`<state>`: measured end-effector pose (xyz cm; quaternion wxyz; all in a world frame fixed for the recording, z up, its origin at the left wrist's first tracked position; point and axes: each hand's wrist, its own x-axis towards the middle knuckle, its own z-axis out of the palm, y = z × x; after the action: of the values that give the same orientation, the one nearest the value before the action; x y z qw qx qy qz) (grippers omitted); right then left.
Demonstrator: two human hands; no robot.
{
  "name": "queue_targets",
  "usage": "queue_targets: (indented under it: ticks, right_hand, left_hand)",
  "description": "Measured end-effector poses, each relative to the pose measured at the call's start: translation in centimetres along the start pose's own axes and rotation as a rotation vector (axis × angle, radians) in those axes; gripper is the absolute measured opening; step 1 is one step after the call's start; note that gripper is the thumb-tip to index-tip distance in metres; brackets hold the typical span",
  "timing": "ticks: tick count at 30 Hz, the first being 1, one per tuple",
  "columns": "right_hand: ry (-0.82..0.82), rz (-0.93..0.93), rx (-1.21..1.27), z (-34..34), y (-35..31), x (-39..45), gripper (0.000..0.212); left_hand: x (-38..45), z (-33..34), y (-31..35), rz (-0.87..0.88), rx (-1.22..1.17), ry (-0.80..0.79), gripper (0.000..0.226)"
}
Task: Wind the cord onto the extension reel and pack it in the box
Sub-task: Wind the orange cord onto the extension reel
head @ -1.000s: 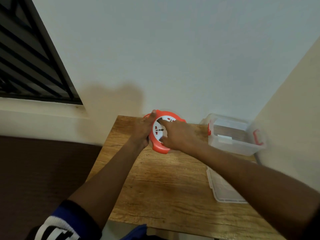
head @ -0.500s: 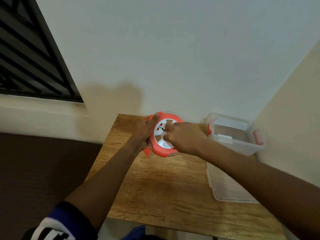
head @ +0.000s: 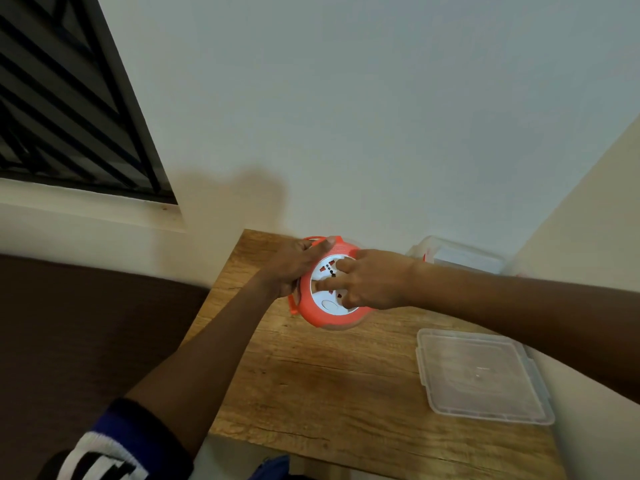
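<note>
An orange round extension reel [head: 313, 311] with a white socket face is held above the far part of the wooden table [head: 332, 382]. My left hand [head: 294, 265] grips its left rim, thumb over the top edge. My right hand [head: 370, 280] lies on the white face with fingers spread and pressed into it. No loose cord shows. The clear plastic box [head: 460, 256] stands open in the back right corner, partly hidden by my right forearm.
The box's clear lid [head: 481, 375] lies flat on the table at the right. Walls close in behind and to the right of the table. A barred window [head: 69, 109] is at upper left. Bare wood lies in front of the reel.
The reel's white face has turned under my right fingers, and the reel now sits slightly lower and more tilted toward me. My left hand keeps its grip on the rim.
</note>
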<state>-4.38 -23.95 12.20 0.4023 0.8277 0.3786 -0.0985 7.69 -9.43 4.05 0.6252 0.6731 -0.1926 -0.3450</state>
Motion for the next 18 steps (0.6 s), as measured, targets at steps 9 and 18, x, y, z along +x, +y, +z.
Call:
queue_targets:
  ticks: [9,18]
  right_hand:
    - [-0.129,0.157,-0.137,-1.0,-2.4,1.3,0.055]
    - [-0.031,0.086,-0.115,-1.3,0.2,1.0,0.046]
  left_hand:
    - [0.9,0.1,0.1,-0.023,0.092,0.025,0.047]
    - [0.3,0.8,0.2,0.019,-0.126,-0.017,0.036]
